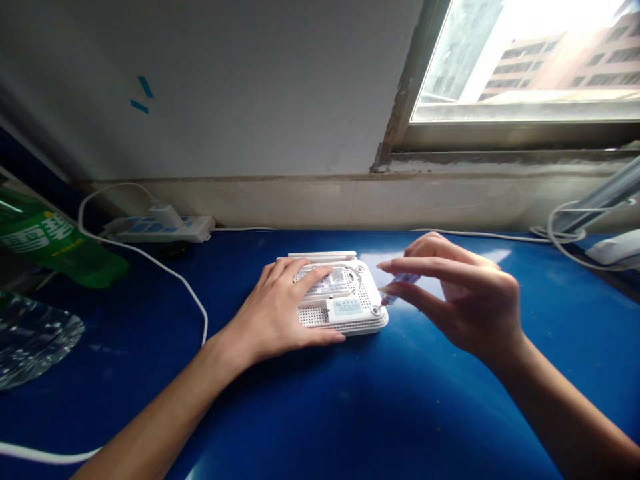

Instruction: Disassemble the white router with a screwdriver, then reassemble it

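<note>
A white router-like box (pixel 350 309) with vent holes, labels and round corner recesses lies on the blue table. My left hand (pixel 280 303) is spread over its left part, the thumb along the front edge and the fingers on top, gripping it. My right hand (pixel 450 287) pinches a small screwdriver with a translucent purplish handle (pixel 405 283) between thumb and fingers. The screwdriver's tip is at the recess in the box's front right corner; whether it touches a screw is too small to tell.
The blue table (pixel 400 407) meets a wall at the back. At the left are a green bottle (pixel 65 247), a clear bottle (pixel 37 340), a power strip (pixel 195 229) and a white cable (pixel 173 273). More cable (pixel 555 230) lies at the back right, below a window.
</note>
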`<action>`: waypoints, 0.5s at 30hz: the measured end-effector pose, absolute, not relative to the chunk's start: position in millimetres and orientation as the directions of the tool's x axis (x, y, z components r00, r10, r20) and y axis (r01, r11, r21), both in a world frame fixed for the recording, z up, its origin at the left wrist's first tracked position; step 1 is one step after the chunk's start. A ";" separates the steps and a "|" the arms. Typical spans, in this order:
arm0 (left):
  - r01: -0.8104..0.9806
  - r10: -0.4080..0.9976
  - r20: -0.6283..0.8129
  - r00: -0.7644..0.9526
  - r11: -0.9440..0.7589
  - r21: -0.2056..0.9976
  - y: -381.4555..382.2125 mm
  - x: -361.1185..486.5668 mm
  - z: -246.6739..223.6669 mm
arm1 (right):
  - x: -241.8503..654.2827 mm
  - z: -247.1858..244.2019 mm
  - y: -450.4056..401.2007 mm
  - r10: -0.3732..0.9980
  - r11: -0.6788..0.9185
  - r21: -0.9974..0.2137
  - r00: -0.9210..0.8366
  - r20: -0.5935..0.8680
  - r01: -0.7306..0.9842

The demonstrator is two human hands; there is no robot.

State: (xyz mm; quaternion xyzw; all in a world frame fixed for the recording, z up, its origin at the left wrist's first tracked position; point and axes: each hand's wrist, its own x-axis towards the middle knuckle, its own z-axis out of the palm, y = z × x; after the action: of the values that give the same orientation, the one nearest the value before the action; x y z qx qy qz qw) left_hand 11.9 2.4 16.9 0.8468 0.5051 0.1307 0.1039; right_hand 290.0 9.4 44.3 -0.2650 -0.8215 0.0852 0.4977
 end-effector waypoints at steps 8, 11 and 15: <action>0.831 0.880 0.121 0.459 -0.474 0.291 3.0 10.4 13.5 | 285.7 41.8 8.5 0.581 0.813 -0.514 -0.442 0.683 0.273; 0.838 0.888 0.102 0.449 -0.458 0.298 2.2 11.1 15.0 | 283.2 40.1 7.9 0.580 0.815 -0.504 -0.367 0.728 0.287; 0.838 0.888 0.097 0.450 -0.457 0.299 2.2 12.4 15.7 | 284.2 39.5 9.9 0.561 0.820 -0.444 -0.350 0.750 0.362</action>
State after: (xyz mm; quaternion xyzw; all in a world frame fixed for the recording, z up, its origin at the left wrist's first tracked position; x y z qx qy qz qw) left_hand 12.4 2.2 15.7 0.8450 0.5105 0.1204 0.1044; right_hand 284.2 9.9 39.5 -0.2829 -0.8155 0.1004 0.4948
